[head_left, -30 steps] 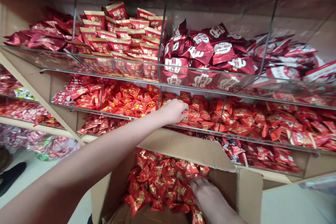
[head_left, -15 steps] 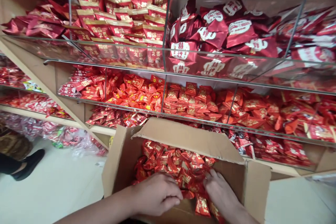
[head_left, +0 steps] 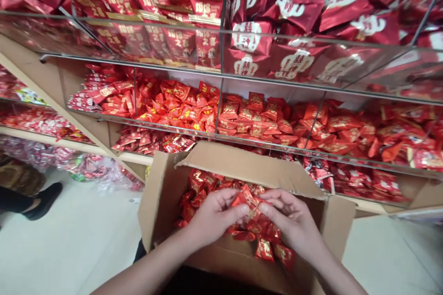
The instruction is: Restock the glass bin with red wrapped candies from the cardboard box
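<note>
Small red wrapped candies [head_left: 252,207] with gold print are gripped between my two hands, over an open cardboard box [head_left: 238,159]. My left hand [head_left: 216,216] pinches them from the left with thumb and fingers. From the right, my right hand [head_left: 296,219] closes its thumb and fingertips on them; how many are held I cannot tell. Beneath and around the hands lie more loose red candies [head_left: 265,250] of the same look, heaped toward the box's far side. The box's near floor shows bare cardboard.
Glass-fronted shelves [head_left: 194,126] full of red packets rise right behind the box. Larger maroon packets [head_left: 297,60] fill the upper shelf. Clear plastic bags [head_left: 110,176] lie low at the left. A person's foot in a black shoe [head_left: 44,200] stands on the pale floor at left.
Both hands have risen from the heap and come together, now gripping candies between them. The view has tilted down and moved a little closer to the shelves.
</note>
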### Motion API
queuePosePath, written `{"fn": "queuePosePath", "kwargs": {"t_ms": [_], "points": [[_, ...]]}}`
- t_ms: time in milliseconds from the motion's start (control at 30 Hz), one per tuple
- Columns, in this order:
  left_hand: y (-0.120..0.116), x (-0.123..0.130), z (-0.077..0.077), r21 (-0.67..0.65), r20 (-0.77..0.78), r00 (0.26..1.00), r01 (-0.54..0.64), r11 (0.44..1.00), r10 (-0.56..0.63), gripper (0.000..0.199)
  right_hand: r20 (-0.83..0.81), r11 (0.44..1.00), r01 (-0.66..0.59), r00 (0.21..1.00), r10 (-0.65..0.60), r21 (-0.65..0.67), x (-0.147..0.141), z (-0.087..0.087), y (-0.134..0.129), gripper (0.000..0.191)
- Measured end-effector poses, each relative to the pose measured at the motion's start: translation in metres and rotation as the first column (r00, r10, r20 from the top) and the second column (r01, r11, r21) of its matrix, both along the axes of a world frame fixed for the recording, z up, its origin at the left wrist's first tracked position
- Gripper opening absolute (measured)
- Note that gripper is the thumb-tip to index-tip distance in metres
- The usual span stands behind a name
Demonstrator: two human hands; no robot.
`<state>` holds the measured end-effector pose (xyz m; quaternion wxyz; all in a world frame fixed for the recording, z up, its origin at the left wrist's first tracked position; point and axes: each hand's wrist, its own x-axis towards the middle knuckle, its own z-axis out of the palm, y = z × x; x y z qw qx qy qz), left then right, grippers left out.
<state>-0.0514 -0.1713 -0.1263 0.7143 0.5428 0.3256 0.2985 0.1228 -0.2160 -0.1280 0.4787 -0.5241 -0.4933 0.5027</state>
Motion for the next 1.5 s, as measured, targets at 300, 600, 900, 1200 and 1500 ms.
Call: {"fn": "queuePosePath", "kwargs": {"t_ms": [300,600,900,1200,1500], "points": [[0.006,-0.008,0.008,-0.029,0.021,0.972,-0.232,0.972,0.233,0.02,-0.193,0.987,0.159,0.969,-0.157,-0.006,-0.029,-0.012,0.01,0.019],[-0.007,-0.014,-0.002,-0.043,0.013,0.988,-0.154,0.987,0.155,0.023,0.023,0.967,0.154,0.987,-0.162,0.204,-0.041,-0.021,0.002,0.014],[-0.026,-0.004,0.013,-0.568,0.278,0.869,-0.196,0.8,0.41,0.057,0.564,0.615,-0.269,0.746,-0.354,0.741,-0.041,-0.024,0.002,0.019],[-0.018,-0.004,0.018,-0.457,0.418,0.802,-0.219,0.862,0.426,0.044,-0.077,0.976,0.205,0.977,-0.2,0.075,-0.047,-0.007,0.005,0.026],[-0.02,0.0,0.01,-0.377,0.291,0.822,-0.372,0.848,0.49,0.023,-0.414,0.973,0.216,0.88,-0.232,-0.087,-0.055,-0.023,0.004,0.014]]}}
